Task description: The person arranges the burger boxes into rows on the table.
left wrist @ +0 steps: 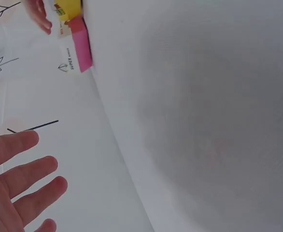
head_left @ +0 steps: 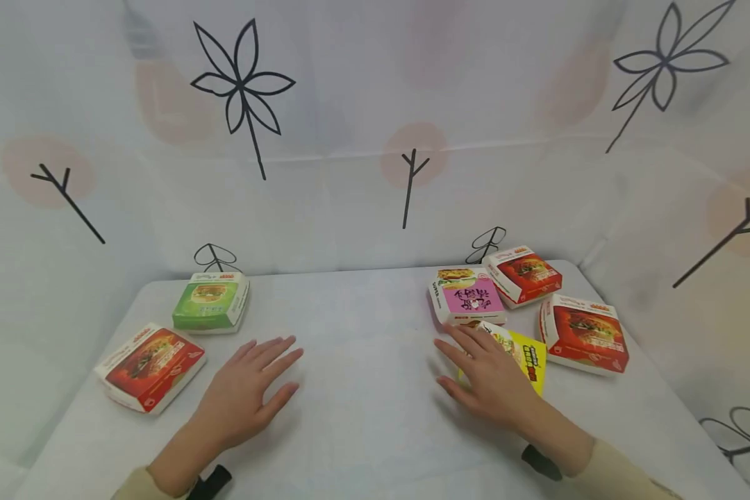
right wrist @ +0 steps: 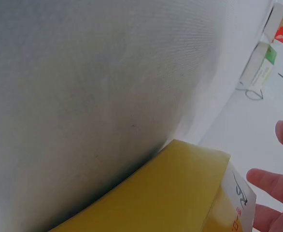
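My left hand (head_left: 244, 392) hovers palm down over the white table, fingers spread and holding nothing. Just left of it lie a red burger box (head_left: 153, 368) and, farther back, a green burger box (head_left: 211, 302). My right hand (head_left: 490, 378) is spread above or beside a yellow box (head_left: 528, 354) and partly hides it; whether they touch I cannot tell. In the right wrist view the yellow box (right wrist: 165, 193) fills the lower middle, with fingers (right wrist: 272, 183) near its end. Behind that hand stands a pink-purple box (head_left: 471, 298).
Two more red boxes lie at the right: one at the back (head_left: 525, 274) and one nearer the right edge (head_left: 584, 333). White cloth (head_left: 344, 208) with plant drawings hangs behind and beside the table (head_left: 362, 389). Dark wrist straps (head_left: 209, 482) show on both arms.
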The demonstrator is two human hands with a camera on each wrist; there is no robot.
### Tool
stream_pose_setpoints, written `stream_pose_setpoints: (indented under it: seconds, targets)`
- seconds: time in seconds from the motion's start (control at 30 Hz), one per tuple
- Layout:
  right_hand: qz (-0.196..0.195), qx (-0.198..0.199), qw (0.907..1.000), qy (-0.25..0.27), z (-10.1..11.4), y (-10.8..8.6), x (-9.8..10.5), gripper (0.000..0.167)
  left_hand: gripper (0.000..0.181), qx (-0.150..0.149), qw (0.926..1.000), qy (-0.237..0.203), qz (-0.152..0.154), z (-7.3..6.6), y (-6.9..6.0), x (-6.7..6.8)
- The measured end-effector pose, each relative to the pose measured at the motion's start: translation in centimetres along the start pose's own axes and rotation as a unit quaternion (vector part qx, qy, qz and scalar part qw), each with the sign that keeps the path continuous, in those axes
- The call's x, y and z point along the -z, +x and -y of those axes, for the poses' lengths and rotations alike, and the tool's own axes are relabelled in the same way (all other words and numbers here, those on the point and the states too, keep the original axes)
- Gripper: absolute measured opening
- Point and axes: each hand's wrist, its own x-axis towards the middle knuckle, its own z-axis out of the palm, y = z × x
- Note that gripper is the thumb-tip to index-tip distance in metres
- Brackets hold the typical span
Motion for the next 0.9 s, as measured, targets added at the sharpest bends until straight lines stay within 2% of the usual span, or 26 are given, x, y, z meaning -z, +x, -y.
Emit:
stream_pose_setpoints:
  seconds: [0.13,0.27,0.47,0.6,0.7,0.83,0.9]
  targets:
    - [-0.009,-0.007,0.9999,0.008,0.1,0.3,-0.2,0.064,0.043,0.017,0.9989,-0.033,-0.028,0.4,0.1,0.7]
    - [-0.024,-0.010,0.9994,0.023,0.4,0.8,-0.3,0.061,0.037,0.054,0.9952,-0.060,-0.056,1.3,0.4,1.6]
    - [-0.021,-0.017,0.9988,0.040,1.0,1.6,-0.6,0.058,0.031,0.094,0.9813,-0.111,-0.125,3.0,0.5,2.6]
    - [-0.025,-0.013,0.9983,0.050,1.4,2.0,-0.9,0.056,0.028,0.121,0.9720,-0.119,-0.163,4.1,0.6,3.7]
    - [-0.027,-0.013,0.9981,0.054,1.6,2.3,-1.0,0.055,0.027,0.153,0.9622,-0.146,-0.171,5.3,0.9,4.7]
    - [-0.036,-0.016,0.9972,0.064,1.9,3.1,-1.2,0.056,0.034,0.198,0.9471,-0.195,-0.161,7.2,1.4,6.1]
    - [-0.045,-0.013,0.9962,0.073,2.1,3.6,-1.2,0.056,0.039,0.216,0.9418,-0.206,-0.154,8.1,1.7,6.8]
